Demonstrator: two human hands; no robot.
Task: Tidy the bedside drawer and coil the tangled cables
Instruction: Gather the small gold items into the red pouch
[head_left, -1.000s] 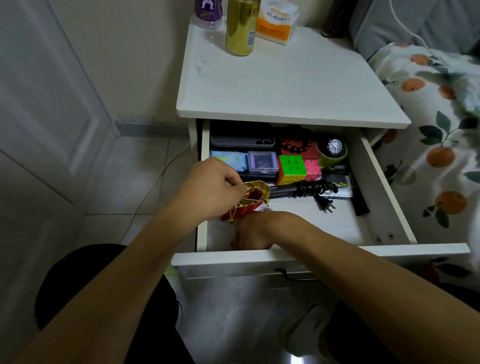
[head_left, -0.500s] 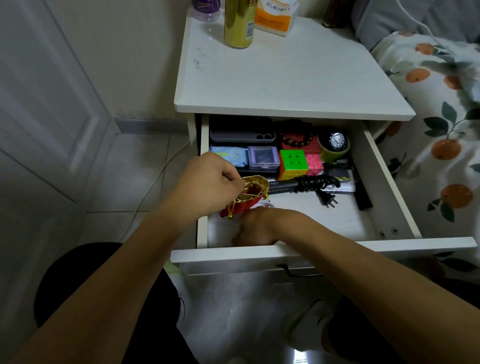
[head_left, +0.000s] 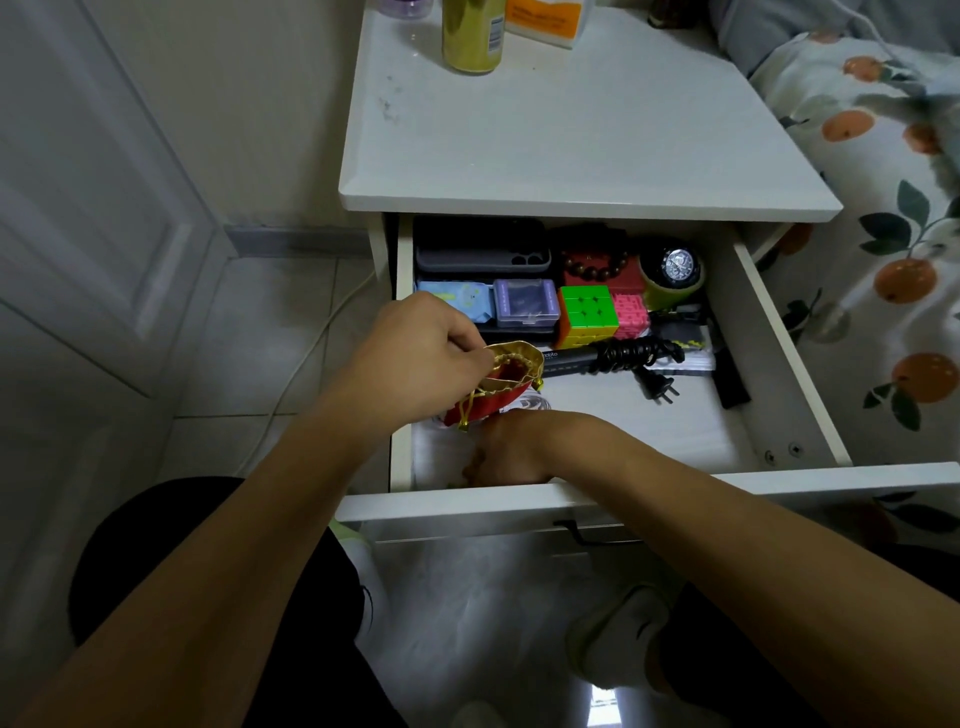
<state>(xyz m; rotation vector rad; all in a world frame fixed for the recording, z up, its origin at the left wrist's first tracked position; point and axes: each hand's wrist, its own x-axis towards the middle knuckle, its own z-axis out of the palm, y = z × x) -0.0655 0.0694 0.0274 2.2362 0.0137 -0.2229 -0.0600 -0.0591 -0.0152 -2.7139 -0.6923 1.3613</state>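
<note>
You are in a home bedroom. Right of your right hand (head_left: 506, 449) lies a bed (head_left: 883, 218) under a quilt printed with oranges and leaves. Above both hands stands a white nightstand (head_left: 571, 130) with its drawer (head_left: 779, 338) pulled open, holding personal odds and ends. Left of your left hand (head_left: 421, 353) are a panelled white door (head_left: 88, 208) and tiled floor (head_left: 291, 322).

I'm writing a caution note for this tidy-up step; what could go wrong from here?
The left hand pinches only the rim of the red drawstring pouch with gold trim, so it may tip or slip. The right hand works low behind the white drawer's front panel, partly hidden, and could fumble whatever it holds.
</note>
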